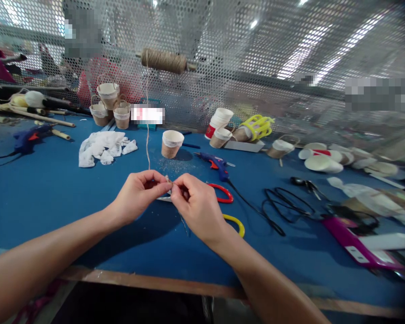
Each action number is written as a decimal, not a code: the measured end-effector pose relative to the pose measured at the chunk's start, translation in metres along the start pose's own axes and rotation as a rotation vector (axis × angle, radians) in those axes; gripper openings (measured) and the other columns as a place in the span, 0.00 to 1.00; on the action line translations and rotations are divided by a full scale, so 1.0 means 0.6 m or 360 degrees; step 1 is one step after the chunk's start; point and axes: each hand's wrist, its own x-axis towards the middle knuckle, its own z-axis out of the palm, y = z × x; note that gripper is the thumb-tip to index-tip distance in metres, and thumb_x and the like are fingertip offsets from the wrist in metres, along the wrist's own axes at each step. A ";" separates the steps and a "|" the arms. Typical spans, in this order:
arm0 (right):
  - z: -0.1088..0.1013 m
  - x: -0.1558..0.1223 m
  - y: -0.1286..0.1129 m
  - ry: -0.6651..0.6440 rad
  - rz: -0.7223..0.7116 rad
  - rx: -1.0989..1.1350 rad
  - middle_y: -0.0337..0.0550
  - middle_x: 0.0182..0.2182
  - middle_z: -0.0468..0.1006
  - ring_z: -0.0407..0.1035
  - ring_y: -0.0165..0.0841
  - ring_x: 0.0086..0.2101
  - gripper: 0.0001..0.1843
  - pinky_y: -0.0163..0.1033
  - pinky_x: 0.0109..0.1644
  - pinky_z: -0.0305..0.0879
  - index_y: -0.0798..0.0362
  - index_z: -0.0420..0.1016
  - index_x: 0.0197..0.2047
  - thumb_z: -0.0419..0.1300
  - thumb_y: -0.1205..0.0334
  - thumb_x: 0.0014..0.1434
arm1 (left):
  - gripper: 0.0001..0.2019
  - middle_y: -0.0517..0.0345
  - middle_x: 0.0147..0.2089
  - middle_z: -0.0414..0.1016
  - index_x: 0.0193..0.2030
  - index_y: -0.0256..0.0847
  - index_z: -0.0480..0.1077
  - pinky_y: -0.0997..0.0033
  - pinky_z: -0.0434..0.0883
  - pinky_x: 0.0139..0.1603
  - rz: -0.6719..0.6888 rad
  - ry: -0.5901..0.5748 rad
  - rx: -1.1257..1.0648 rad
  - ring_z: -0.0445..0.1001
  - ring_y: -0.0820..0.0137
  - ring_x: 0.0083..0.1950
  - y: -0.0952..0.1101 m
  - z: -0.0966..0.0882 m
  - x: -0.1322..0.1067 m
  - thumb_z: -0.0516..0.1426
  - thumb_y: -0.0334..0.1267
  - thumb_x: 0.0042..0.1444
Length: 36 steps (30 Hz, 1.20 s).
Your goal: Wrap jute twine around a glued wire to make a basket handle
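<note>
Both hands meet over the middle of the table. My left hand [145, 191] is closed in a pinch on a bit of twine. Against its fingertips, my right hand [195, 202] pinches the same twine, and a thin end dangles below it. The twine strand [147, 144] runs down from a brown twine spool [164, 60] and passes behind my left hand. Under my right hand lie scissors with a red handle [227, 194] and a yellow one, partly covered. Just beyond my hands stands a small cup [171, 145], wrapped in brown twine with a white rim.
A blue glue gun [216, 163] lies right of the cup, its black cord trailing right. Crumpled white cloth [103, 146] lies left. Handled twine cups [108, 96] are stacked behind it. Another glue gun [30, 137] is far left; a purple power strip [361, 243] is right.
</note>
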 end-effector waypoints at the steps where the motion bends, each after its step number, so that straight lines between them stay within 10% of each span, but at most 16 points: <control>1: 0.000 0.000 -0.001 0.0006 0.0009 -0.0011 0.35 0.18 0.62 0.55 0.25 0.20 0.09 0.32 0.26 0.53 0.55 0.60 0.22 0.51 0.71 0.52 | 0.06 0.64 0.22 0.67 0.21 0.35 0.67 0.79 0.59 0.23 0.0001 0.0004 0.0003 0.58 0.82 0.21 0.000 0.001 0.000 0.61 0.33 0.41; 14: -0.009 0.006 0.013 -0.0085 0.0307 0.0206 0.35 0.18 0.64 0.56 0.25 0.20 0.06 0.32 0.25 0.53 0.55 0.61 0.23 0.52 0.70 0.50 | 0.07 0.64 0.23 0.67 0.23 0.35 0.68 0.80 0.53 0.19 0.0115 0.0199 -0.0100 0.55 0.84 0.20 0.000 -0.012 0.007 0.61 0.35 0.43; 25: -0.010 0.011 0.012 -0.0552 0.0866 0.1565 0.34 0.21 0.64 0.57 0.21 0.18 0.12 0.30 0.21 0.53 0.56 0.64 0.26 0.55 0.56 0.54 | 0.08 0.63 0.23 0.66 0.23 0.34 0.67 0.80 0.49 0.18 -0.0258 -0.0205 -0.0390 0.55 0.84 0.18 0.005 -0.016 0.005 0.62 0.34 0.43; 36: -0.010 0.007 0.017 -0.0797 0.0964 0.1991 0.38 0.22 0.71 0.62 0.21 0.21 0.09 0.28 0.24 0.56 0.58 0.68 0.28 0.55 0.61 0.55 | 0.08 0.60 0.25 0.69 0.24 0.34 0.66 0.78 0.58 0.22 -0.0240 -0.0360 -0.0342 0.67 0.78 0.23 0.010 -0.019 0.003 0.61 0.34 0.44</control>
